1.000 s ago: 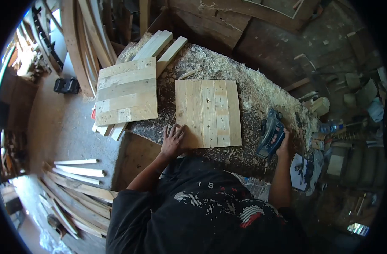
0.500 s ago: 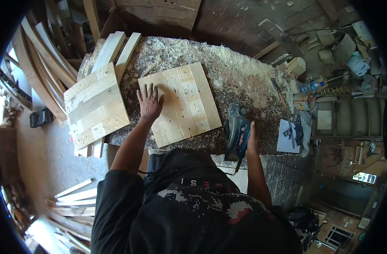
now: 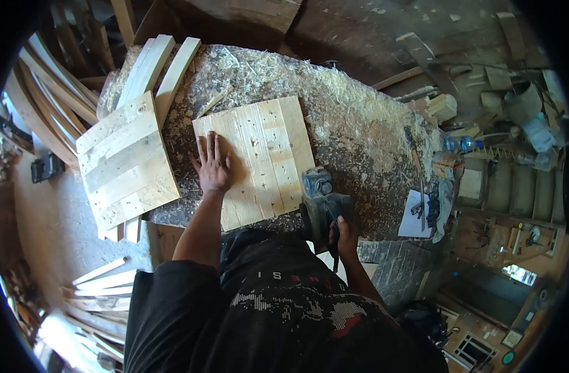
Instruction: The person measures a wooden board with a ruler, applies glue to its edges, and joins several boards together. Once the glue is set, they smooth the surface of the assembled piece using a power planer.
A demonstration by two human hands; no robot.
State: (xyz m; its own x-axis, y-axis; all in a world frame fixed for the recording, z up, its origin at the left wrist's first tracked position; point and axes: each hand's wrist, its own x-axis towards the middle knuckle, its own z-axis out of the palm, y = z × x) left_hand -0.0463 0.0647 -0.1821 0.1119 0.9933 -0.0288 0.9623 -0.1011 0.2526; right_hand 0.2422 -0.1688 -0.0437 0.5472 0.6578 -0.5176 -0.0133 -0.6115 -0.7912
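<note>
My left hand (image 3: 214, 166) lies with its fingers spread on the left side of a square panel of joined wood strips (image 3: 269, 149). Several dark holes mark the panel's face. My right hand (image 3: 345, 236) is wrapped round the handle of a dark power tool (image 3: 327, 202), which is at the panel's lower right corner, near the bench's front edge. A second striped panel (image 3: 129, 165) rests to the left, on top of long pale boards (image 3: 177, 81).
Wood shavings (image 3: 340, 87) cover much of the workbench (image 3: 371, 186). On its right are white paper (image 3: 415, 214), a plastic bottle (image 3: 462, 143) and a wood block (image 3: 442, 107). Loose strips (image 3: 104, 286) lie on the floor at lower left.
The power tool has moved left and turned, and is now close to the panel's lower right corner, my right hand moving with it. My left hand stays on the panel's left side.
</note>
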